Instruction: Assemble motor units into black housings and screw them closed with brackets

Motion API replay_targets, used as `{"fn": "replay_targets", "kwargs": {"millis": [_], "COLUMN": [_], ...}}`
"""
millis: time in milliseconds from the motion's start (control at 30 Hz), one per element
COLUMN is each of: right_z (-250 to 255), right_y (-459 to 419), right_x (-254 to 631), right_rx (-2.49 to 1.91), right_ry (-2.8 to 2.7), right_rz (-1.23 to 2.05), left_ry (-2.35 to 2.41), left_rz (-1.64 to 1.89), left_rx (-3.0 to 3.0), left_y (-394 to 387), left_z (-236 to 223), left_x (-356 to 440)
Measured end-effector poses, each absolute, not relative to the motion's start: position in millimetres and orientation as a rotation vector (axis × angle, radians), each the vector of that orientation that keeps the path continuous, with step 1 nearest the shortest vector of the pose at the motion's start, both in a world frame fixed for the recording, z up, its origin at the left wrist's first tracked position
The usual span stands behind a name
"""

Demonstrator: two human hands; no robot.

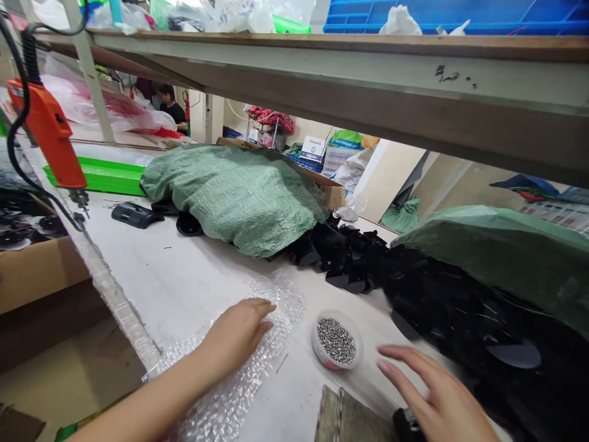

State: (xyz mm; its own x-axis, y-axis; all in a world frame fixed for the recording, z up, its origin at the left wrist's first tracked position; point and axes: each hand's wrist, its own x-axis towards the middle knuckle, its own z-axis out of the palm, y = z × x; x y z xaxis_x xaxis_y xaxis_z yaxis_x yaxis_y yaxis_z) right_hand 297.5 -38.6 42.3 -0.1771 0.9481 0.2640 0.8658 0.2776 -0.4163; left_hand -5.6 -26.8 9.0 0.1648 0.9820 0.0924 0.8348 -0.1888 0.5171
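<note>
My left hand [240,334] is over a sheet of clear bubble wrap [246,380] on the white table; its fingers stretch forward, and nothing shows in them. To its right stands a small round clear tub [317,353] filled with small silver screws [337,339]. My right hand [432,393] hovers right of the tub, slightly blurred, thumb and forefinger apart with nothing between them. Below that hand, a dark part [405,423] sits beside a worn greenish-brown block [352,417]; the hand partly covers it, so I cannot tell its kind.
An orange electric screwdriver [53,132] hangs at the left above a green tray [110,177]. Green woven sacking [239,190] and heaped black plastic parts [427,294] lie behind. A shelf [322,67] crosses overhead. An open cardboard box [43,264] stands lower left; a person sits far back.
</note>
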Motion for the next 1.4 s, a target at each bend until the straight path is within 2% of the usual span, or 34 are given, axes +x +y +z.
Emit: {"fn": "replay_targets", "kwargs": {"millis": [67, 200, 333, 533, 933, 1167, 1400], "right_z": [49, 41, 29, 27, 25, 22, 24], "right_y": [-11, 43, 75, 81, 61, 68, 83], "right_x": [251, 163, 132, 135, 140, 153, 175], "right_rx": [-1.501, -1.458, -1.48, -1.526, -1.485, -1.404, -1.289], "right_ry": [-2.431, -2.723, -2.937, -2.993, -2.883, -2.827, -2.857], "right_rz": [0.252, 0.282, 0.285, 0.27, 0.209, 0.296, 0.478], "left_ry": [1.695, 1.658, 1.677, 1.724, 1.695, 1.694, 1.717], "left_rz": [0.55, 0.495, 0.461, 0.317, 0.249, 0.097, -0.009], "left_rx": [2.176, 2.24, 2.276, 2.309, 2.263, 2.25, 2.293], "left_y": [-6, 12, 13, 21, 24, 15, 18], "left_z": [4, -10, -23, -31, -14, 9, 5], "left_x": [-10, -7, -14, -20, -15, -4, -1]}}
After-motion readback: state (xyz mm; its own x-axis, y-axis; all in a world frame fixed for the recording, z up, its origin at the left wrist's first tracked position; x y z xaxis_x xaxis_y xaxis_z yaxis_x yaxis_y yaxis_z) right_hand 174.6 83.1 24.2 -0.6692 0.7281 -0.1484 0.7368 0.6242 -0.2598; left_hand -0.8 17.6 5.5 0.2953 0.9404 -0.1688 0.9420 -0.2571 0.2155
